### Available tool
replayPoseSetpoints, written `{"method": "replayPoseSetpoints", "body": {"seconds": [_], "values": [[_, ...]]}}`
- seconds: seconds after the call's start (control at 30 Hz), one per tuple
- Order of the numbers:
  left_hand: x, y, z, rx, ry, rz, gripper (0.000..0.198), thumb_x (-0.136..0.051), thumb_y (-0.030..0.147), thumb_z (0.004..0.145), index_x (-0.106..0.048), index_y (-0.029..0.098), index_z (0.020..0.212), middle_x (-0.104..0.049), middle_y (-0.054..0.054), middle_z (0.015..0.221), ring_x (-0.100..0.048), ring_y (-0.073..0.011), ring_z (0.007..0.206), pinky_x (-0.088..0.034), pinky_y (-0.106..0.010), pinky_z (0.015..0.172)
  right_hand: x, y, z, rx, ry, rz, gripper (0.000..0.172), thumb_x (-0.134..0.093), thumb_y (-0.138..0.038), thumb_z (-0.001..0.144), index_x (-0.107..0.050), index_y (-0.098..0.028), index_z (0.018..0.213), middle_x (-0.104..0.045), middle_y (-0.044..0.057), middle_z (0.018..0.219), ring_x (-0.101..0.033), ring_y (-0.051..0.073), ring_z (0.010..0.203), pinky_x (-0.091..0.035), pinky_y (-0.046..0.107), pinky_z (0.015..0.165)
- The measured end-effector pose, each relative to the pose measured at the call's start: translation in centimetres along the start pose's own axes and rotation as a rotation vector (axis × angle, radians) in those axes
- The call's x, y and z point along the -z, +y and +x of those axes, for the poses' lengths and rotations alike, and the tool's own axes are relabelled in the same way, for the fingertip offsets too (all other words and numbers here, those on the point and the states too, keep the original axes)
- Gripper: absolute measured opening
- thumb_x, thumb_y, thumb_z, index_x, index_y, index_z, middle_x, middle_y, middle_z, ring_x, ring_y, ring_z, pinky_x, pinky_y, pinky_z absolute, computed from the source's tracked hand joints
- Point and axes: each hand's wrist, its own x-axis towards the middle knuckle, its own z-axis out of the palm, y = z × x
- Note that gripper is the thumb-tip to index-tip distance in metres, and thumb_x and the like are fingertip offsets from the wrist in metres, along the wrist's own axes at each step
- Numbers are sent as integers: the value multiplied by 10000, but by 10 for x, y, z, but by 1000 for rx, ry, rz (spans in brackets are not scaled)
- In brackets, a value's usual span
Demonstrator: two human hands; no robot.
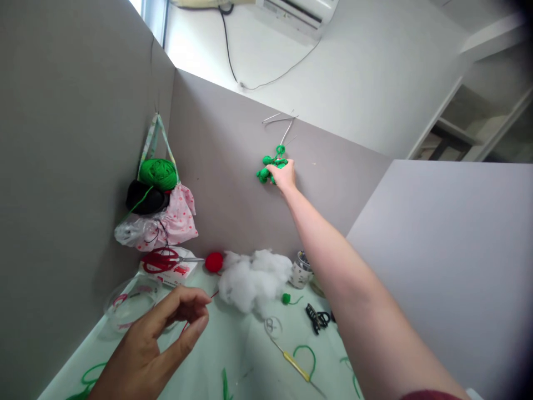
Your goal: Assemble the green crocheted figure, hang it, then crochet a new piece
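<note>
My right hand is stretched far out to the grey partition, its fingers closed around a small green crocheted piece with rounded lumps. A green loop at its top hangs on a bent wire hook on the partition. My palm side and part of the piece are hidden. Low in the view, my left hand hovers above the table with fingers curved and thumb apart, holding nothing visible. A red yarn strand runs behind its fingertips toward a red yarn ball.
White stuffing lies against the partition. On the table are a yellow-handled crochet hook, a black claw clip, a patterned cup and red scissors on a box. A bag with green yarn hangs at left.
</note>
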Motion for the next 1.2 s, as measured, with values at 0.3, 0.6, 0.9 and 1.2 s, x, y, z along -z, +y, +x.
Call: {"method": "replayPoseSetpoints", "body": {"seconds": [0.3, 0.6, 0.9, 1.2], "values": [[35, 35, 0, -89, 151, -22, 218, -693, 434, 865, -690, 257, 992, -748, 13, 939, -706, -195, 923, -573, -299, 800, 22, 43, -108, -270, -215, 149, 142, -604, -314, 961, -579, -181, 1004, -665, 10, 699, -588, 106, 534, -456, 204, 515], [38, 61, -21, -239, 81, 75, 283, -630, 379, 886, -675, 155, 1052, -753, 72, 1018, -697, -121, 1019, -530, -301, 871, 39, 67, -374, -58, -1101, -120, 172, -653, -191, 896, -707, -184, 1059, -708, 90, 1057, -665, 180, 850, -501, 316, 769], [37, 60, -60, -167, -238, 251, 253, -603, 420, 941, -710, 193, 976, -713, 29, 957, -669, -140, 904, -521, -220, 781, 86, 64, -459, 2, -1070, -173, 281, -485, 16, 898, -690, -173, 937, -655, 59, 982, -607, 150, 834, -435, 278, 778], [37, 1, -136, 11, -574, 393, 169, -598, 389, 923, -653, 238, 975, -694, -22, 1011, -638, -221, 976, -499, -329, 871, 102, 47, -535, 123, -1109, -22, 194, -772, -167, 820, -689, -192, 994, -609, 62, 1020, -570, 204, 910, -443, 297, 784]]}}
